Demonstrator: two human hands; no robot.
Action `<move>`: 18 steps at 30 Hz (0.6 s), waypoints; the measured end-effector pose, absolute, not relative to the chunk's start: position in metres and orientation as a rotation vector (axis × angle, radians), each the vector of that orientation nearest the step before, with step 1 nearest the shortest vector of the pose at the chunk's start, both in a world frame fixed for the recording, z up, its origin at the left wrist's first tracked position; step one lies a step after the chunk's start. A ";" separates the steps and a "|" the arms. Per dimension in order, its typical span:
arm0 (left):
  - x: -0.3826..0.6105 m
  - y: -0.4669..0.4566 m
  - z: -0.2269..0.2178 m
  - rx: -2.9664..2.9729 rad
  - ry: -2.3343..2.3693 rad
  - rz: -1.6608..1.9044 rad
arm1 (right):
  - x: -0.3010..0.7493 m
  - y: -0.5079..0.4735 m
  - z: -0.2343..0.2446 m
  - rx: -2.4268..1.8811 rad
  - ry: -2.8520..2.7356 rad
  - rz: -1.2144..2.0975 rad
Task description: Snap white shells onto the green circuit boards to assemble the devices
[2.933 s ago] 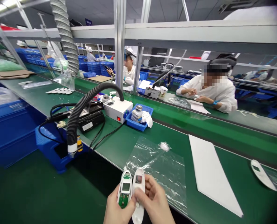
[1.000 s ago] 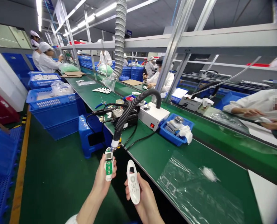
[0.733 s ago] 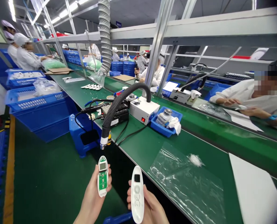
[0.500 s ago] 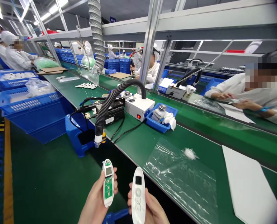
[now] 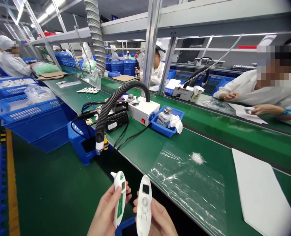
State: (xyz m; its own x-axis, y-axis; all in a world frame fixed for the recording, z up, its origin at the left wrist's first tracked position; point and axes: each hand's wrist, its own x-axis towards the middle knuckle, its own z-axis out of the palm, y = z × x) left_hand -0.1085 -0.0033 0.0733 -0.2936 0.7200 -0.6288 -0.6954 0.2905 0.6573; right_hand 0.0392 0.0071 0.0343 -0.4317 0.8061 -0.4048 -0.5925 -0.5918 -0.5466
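Blue tray (image 5: 161,129) holding a bottle (image 5: 164,117), stacked blue crates (image 5: 41,132), ribbed duct (image 5: 96,37)

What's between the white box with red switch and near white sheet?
Head view: a blue tray holding a bottle and white cloth, then clear film and a crumpled wad.

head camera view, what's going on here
A person's left hand holds a white housing with a green circuit board showing. Their right hand holds a long white cover. The two pieces are apart, side by side. On the green bench lie a clear plastic sheet and a white box with a black hose.
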 end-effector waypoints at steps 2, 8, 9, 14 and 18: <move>-0.103 -0.003 0.072 0.159 1.245 1.323 | 0.037 0.007 0.038 -0.882 -0.528 1.953; -0.084 -0.002 0.062 0.545 1.234 1.258 | 0.028 0.004 0.044 -0.960 -0.690 1.740; -0.079 -0.002 0.062 0.558 1.243 1.274 | 0.028 0.004 0.045 -0.968 -0.691 1.734; -0.061 -0.002 0.063 0.500 1.311 1.370 | 0.035 0.004 0.043 -0.977 -0.703 1.699; -0.058 -0.001 0.060 0.566 1.278 1.283 | 0.044 0.001 0.030 -0.974 -0.779 1.684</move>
